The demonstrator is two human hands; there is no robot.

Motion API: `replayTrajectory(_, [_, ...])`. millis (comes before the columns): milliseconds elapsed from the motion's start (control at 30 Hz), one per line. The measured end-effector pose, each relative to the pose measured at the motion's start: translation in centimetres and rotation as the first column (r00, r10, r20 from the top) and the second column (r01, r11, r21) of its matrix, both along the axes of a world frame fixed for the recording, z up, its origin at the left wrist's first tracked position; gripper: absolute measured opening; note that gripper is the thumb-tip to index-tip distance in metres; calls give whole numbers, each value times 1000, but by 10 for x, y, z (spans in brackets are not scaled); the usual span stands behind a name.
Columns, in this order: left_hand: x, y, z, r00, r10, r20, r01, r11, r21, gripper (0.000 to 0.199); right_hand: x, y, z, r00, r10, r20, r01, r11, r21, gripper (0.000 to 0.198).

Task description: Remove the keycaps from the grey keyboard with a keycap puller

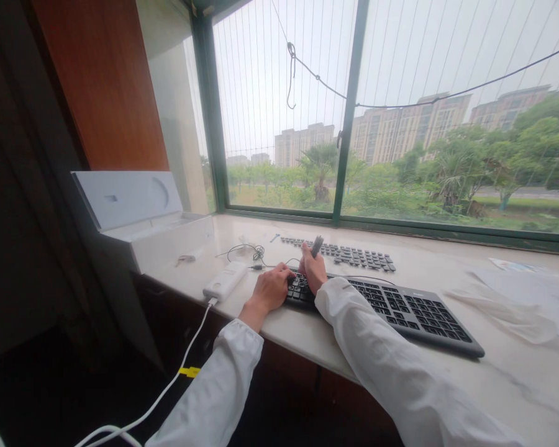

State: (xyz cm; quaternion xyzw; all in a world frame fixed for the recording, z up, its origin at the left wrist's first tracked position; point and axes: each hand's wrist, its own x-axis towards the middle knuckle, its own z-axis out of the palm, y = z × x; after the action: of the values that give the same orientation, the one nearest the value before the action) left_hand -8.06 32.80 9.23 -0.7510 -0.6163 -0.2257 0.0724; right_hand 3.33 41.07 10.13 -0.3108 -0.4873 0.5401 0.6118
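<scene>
A long black keyboard [428, 316] lies slantwise along the front of the desk, most of its keycaps off and the bare sockets showing. Caps are still on near its left end. My left hand [271, 288] rests on that end, fingers curled against the keyboard's upper left corner. Above the same part, my right hand [313, 270] is closed around a dark slim tool [317, 245], whose end sticks up past the fingers; its kind is unclear and its lower part is hidden. Removed keycaps [363, 257] lie in rows behind the keyboard.
Left of my hands lie a white power strip [224, 280] with a white cable [181, 360] and a thin black cord [256, 251]. An opened white box [130, 202] stands at the far left. Papers [531, 292] and thin plastic sheeting [507, 313] lie right. Windows rise behind.
</scene>
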Motion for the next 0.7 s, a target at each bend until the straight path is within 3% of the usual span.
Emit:
replayTrajectory(333, [-1, 1, -2, 1000, -3, 5, 3, 1000, 2, 35, -1, 4, -3, 999, -8, 40, 6, 999, 36, 46])
replayTrajectory(533, [-1, 2, -2, 1000, 0, 0, 0, 1000, 13, 36, 4, 12, -3, 999, 41, 32, -38, 995, -94, 45])
replayTrajectory(700, [-1, 2, -1, 1000, -1, 27, 0, 1000, 23, 35, 2, 18, -3, 994, 73, 77, -65, 993, -101, 41])
